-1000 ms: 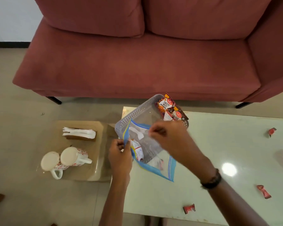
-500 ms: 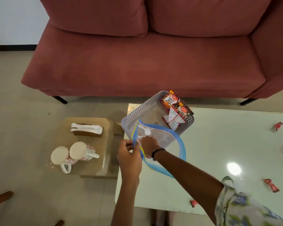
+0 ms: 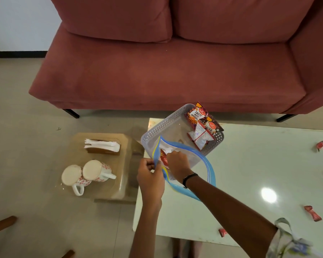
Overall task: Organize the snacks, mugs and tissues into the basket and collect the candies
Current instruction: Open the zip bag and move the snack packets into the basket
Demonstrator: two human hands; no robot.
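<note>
Far left of the hands, tissues and two mugs sit on a stool. The left hand pinches the bag by its rim, holding the mouth wide. The right hand is inside, fingers curled on a snack. Just beyond it the basket holds more packets. Right of the grip, well apart, candies lie scattered on the table.

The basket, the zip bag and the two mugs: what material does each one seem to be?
The basket looks like matte grey plastic, with moulded perforated walls. The zip bag seems to be thin clear plastic film with a blue edge; its contents show through. The two mugs look like glazed white ceramic with red printed patterns.
</note>
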